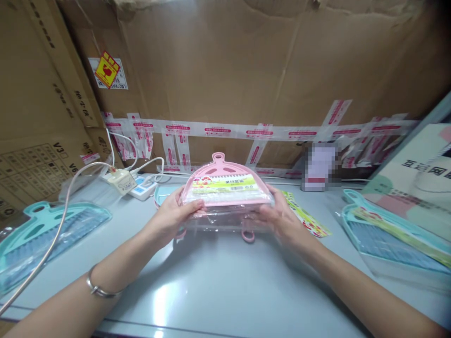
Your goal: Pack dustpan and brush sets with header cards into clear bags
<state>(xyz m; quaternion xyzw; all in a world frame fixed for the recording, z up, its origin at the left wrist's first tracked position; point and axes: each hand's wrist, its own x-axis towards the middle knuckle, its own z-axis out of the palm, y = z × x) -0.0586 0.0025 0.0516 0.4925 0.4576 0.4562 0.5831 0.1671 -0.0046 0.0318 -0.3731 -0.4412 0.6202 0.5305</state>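
Observation:
Between my two hands, raised over the table, is a pink dustpan set (225, 191) in a clear plastic bag with a yellow and green label (223, 183) across it. My left hand (179, 211) grips its left edge, thumb on the front. On the right edge my right hand (280, 211) is closed round the dustpan and bag. The bag's loose lower part (218, 220) hangs below the pan. Pink scissors handles (248, 235) show beneath it on the table, their blades hidden.
Teal dustpan sets in plastic lie at the left (52, 234) and right (391, 239). Another label card (306, 216) rests behind my right hand. A power strip with a plug (121, 182) and cables sits back left. A phone (319, 166) leans against the large taped carton (218, 80).

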